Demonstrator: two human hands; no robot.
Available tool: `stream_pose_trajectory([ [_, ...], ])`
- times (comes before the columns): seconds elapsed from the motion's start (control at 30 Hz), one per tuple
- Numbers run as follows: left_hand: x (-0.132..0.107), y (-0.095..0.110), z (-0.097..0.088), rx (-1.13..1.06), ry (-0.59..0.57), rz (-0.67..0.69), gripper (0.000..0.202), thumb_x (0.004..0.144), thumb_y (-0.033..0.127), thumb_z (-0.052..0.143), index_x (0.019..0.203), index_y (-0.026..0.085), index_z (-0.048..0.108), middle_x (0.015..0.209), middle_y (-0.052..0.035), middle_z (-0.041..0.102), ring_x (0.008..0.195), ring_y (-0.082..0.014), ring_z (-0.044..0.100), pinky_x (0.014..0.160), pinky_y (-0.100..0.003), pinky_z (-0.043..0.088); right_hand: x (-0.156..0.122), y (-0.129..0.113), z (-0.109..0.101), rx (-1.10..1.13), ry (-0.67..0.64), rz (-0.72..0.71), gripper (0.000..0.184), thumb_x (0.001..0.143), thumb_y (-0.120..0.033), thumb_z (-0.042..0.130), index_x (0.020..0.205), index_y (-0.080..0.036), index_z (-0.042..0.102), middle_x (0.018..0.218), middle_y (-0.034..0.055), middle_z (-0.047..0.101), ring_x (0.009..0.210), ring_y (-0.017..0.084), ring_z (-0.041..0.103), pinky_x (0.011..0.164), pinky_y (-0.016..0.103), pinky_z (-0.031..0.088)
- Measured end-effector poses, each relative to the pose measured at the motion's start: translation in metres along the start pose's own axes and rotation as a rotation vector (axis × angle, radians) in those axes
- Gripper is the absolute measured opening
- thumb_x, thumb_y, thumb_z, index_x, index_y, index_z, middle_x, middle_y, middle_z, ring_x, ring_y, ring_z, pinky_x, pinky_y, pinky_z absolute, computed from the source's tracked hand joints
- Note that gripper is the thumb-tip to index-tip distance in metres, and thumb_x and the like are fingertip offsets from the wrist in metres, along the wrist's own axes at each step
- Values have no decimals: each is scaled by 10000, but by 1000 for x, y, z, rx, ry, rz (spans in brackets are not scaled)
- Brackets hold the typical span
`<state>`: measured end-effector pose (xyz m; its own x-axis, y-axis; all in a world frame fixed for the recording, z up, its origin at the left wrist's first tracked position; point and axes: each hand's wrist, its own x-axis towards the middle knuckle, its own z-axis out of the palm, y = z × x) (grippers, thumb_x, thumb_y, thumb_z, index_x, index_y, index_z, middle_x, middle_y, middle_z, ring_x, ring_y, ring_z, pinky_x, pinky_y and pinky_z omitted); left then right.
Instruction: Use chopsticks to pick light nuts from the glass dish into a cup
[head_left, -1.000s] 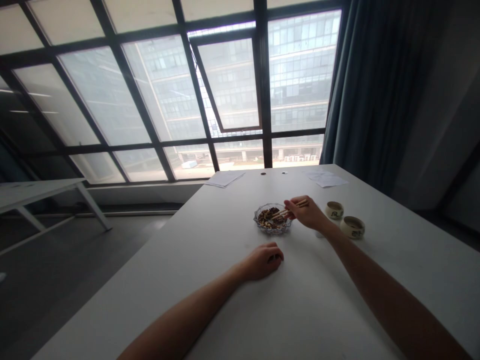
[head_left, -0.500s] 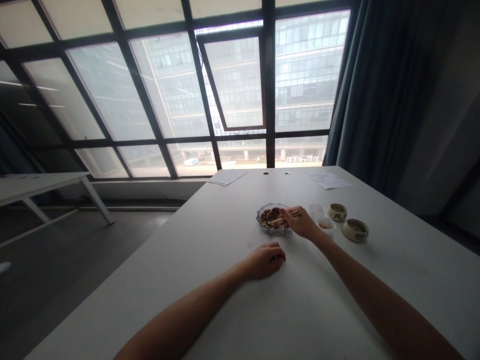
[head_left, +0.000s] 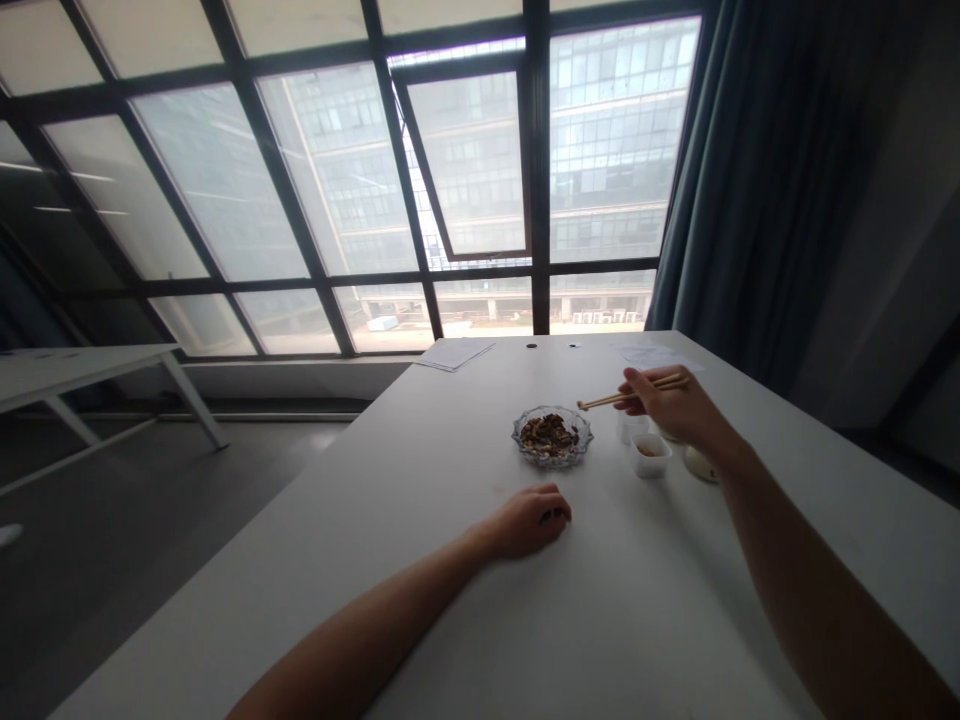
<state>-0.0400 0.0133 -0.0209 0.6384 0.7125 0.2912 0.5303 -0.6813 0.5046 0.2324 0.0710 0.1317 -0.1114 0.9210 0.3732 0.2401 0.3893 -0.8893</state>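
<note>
Two slim wooden chopsticks (head_left: 634, 394), pale, in right hand (head_left: 670, 405)

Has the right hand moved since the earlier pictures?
Yes. The right hand has moved away from the glass dish, off to the right of it and farther up the table, with the chopsticks now held clear of the dish.

Thin pale wooden chopsticks (head_left: 631, 397) are held nearly level, their tips just beyond the right rim of a round, scalloped clear glass dish (head_left: 552, 452), which sits flat, filled with chopped brown food (head_left: 550, 434).
</note>
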Motion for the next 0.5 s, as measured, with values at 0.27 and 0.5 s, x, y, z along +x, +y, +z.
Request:
stream_pose_trajectory([
  [0.27,3,1,4,-6,-4,-18,184,901,148,590,1015,183,731,976,-53,662,832,-152,608,785,-221,491,-4,2,-71,-153,48,196,429,860,-570,738,746,-157,751,774,182,781,686,310,782,630,417,673],
  [0.5,6,1,6,1,-4,-21,180,910,150,588,1018,181,729,984,-52,657,821,-146,604,786,-223,489,4,22,-72,-223,33,97,446,759,-587,824,732,-146,760,699,169,765,555,295,746,500,382,629],
])
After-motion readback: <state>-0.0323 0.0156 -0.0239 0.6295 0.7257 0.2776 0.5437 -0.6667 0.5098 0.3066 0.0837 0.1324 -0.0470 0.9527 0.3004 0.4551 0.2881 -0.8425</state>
